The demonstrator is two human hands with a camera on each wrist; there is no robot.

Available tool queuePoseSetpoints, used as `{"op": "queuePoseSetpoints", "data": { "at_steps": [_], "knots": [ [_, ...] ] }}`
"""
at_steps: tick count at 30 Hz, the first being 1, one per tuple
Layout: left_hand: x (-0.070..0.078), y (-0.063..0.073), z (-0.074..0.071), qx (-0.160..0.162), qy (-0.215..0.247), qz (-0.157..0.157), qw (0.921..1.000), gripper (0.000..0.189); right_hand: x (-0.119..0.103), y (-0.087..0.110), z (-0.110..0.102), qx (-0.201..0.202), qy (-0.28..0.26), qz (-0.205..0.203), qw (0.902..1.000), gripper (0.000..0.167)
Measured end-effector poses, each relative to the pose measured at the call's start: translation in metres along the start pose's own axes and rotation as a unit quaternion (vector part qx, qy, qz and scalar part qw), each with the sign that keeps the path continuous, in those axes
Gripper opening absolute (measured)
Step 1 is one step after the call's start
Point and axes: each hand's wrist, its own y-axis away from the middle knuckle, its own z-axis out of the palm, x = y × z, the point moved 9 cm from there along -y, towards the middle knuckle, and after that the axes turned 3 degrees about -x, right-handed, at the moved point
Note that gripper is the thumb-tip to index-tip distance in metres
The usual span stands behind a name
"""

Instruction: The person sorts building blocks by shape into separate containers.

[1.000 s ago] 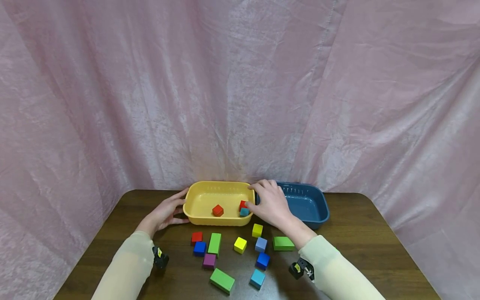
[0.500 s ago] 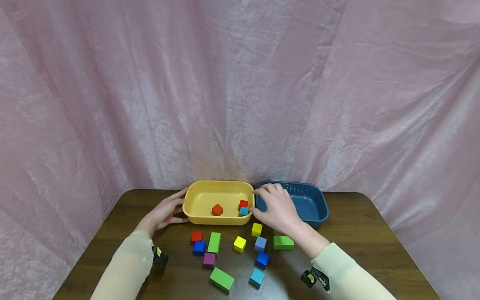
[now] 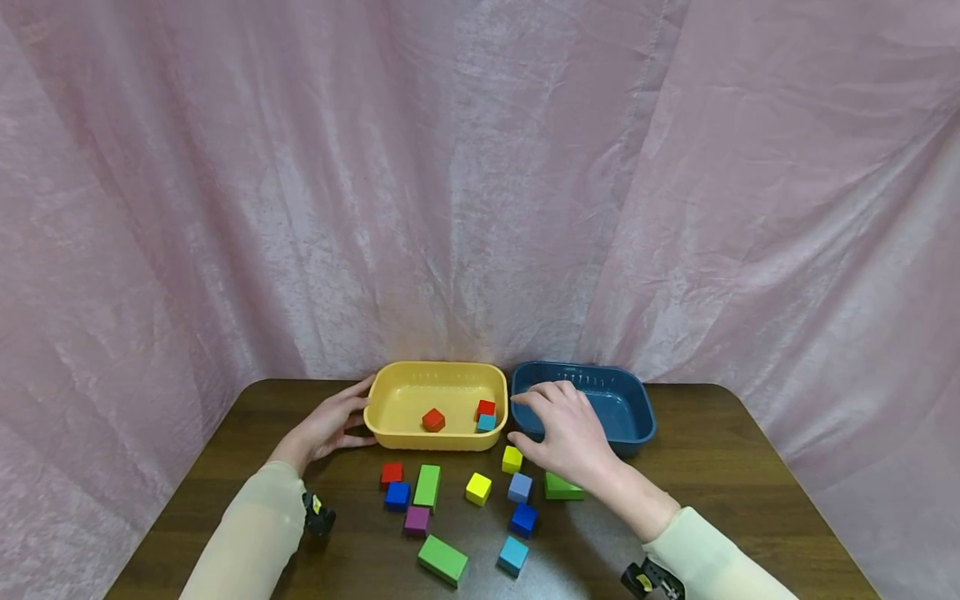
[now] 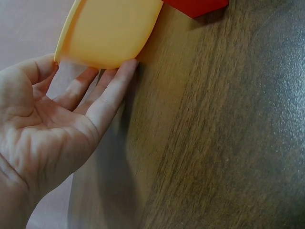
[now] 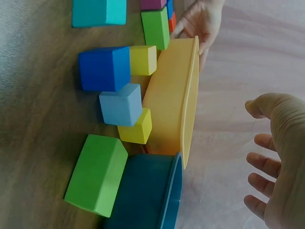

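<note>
My left hand (image 3: 330, 427) rests its fingertips against the left end of a yellow tray (image 3: 431, 441). In the left wrist view its fingers (image 4: 112, 95) lie fairly straight along the tray's end wall. Inside the tray are two red blocks, one (image 3: 433, 420) near the middle and one (image 3: 486, 408) at the right end, with a teal block (image 3: 486, 424) beside the latter. My right hand (image 3: 566, 433) hovers above the front left part of a blue tray (image 3: 633, 417). Its fingers are spread and loosely bent, and the right wrist view shows nothing between them.
In front of the trays lie green blocks (image 3: 442, 560), yellow cubes (image 3: 478, 489), blue blocks (image 3: 523, 520), a light blue cube (image 3: 520, 487), a cyan block (image 3: 513, 555), a purple cube (image 3: 417, 521) and a red cube (image 3: 392, 475). A pink curtain (image 3: 480, 208) hangs behind the table (image 3: 720, 467).
My right hand has moved right and toward me, from the yellow tray's right end to over the blue tray. The left hand stays at the yellow tray.
</note>
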Motion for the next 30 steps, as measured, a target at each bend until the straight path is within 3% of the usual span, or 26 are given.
{"op": "queuePoseSetpoints", "data": {
  "at_steps": [13,30],
  "knots": [
    [0.003,0.002,0.002,-0.003,-0.004,0.005,1.0000,0.063,-0.003,0.026,-0.003,0.008,-0.006,-0.019,0.9998,0.043],
    [0.002,0.002,0.002,-0.006,-0.006,0.006,0.9999,0.064,-0.013,0.062,0.013,-0.048,-0.021,-0.030,0.9982,0.042]
  ]
}}
